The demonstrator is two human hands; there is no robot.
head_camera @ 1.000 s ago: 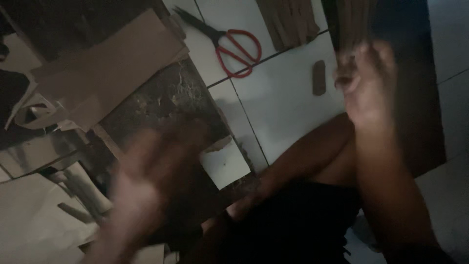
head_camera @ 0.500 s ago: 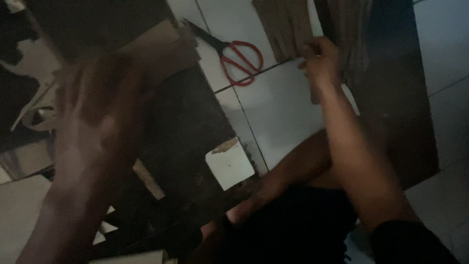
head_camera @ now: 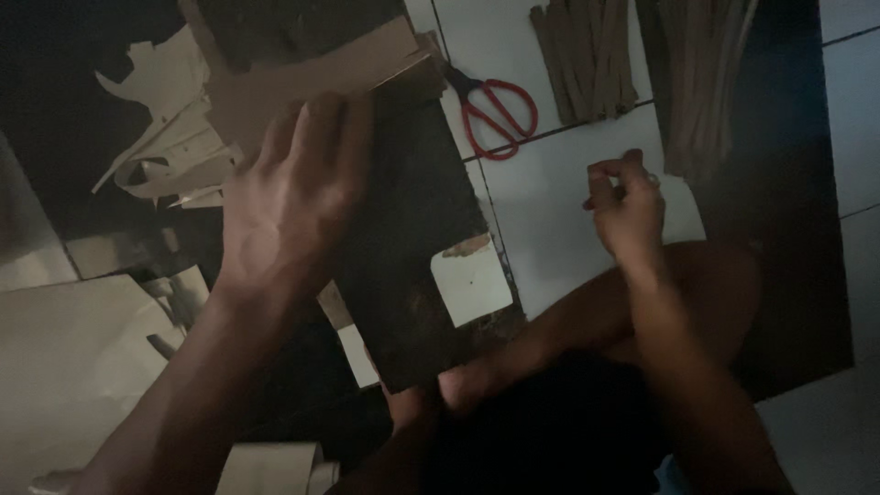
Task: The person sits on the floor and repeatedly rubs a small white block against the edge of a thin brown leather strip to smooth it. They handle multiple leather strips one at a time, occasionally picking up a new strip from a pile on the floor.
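My left hand (head_camera: 293, 197) lies flat, fingers stretched forward, on a dark sheet (head_camera: 417, 229) on the floor. Its fingertips reach the edge of a brown cardboard piece (head_camera: 312, 78). My right hand (head_camera: 628, 206) hovers over the white floor tile with its fingers curled and pinched together; whether anything is between them is too dim to tell. Red-handled scissors (head_camera: 500, 110) lie on the tile between the two hands, further away. A small white cut piece (head_camera: 472, 286) rests on the dark sheet's near right edge. My bent knee (head_camera: 706, 293) is under the right forearm.
Two bundles of brown cardboard strips lie at the top, one (head_camera: 587, 55) beside the scissors and one (head_camera: 706, 82) on a dark mat. Pale cardboard offcuts (head_camera: 170, 147) are heaped at the upper left. A large light sheet (head_camera: 73, 367) covers the lower left.
My left hand has moved forward and come to rest on the dark sheet. My right hand has dropped back from the strip bundles toward my knee.
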